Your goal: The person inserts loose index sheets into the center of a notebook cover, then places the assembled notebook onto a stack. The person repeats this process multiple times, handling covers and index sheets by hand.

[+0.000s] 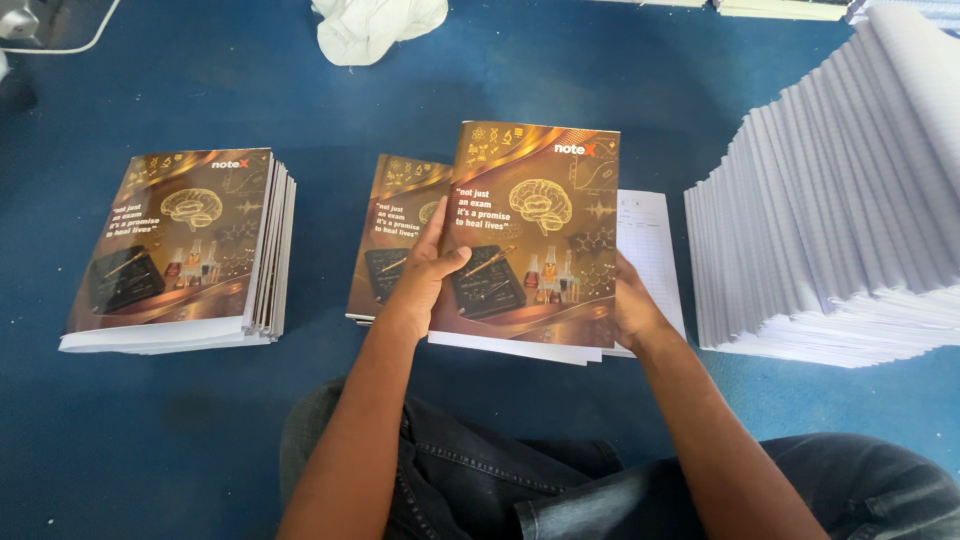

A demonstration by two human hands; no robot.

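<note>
In the middle of the frame, both hands hold one notebook (530, 235) with a brown and gold cover that shows a brain drawing. The left hand (425, 270) grips its left edge: the thumb lies over the cover and points to the right, and the other fingers go upward beside the edge. The left forearm comes up from the bottom centre, almost straight. The right hand (632, 305) holds the right edge low down, with the fingers mostly hidden under the notebook; its forearm comes from the lower right in a diagonal line. The notebook is tilted a little and appears raised above the blue floor (500, 80).

Just behind it, partly covered, lies a small pile of the same covers (390, 235), and a white printed sheet (650, 250) shows at its right side. At the left of the frame a thicker stack of finished notebooks (180, 250) rests on the floor. At the right, a big fanned stack of white ruled pages (840, 210) stands well apart from the hands. A crumpled white cloth (375, 28) lies at the upper centre. The person's dark jeans (480, 480) fill the bottom.
</note>
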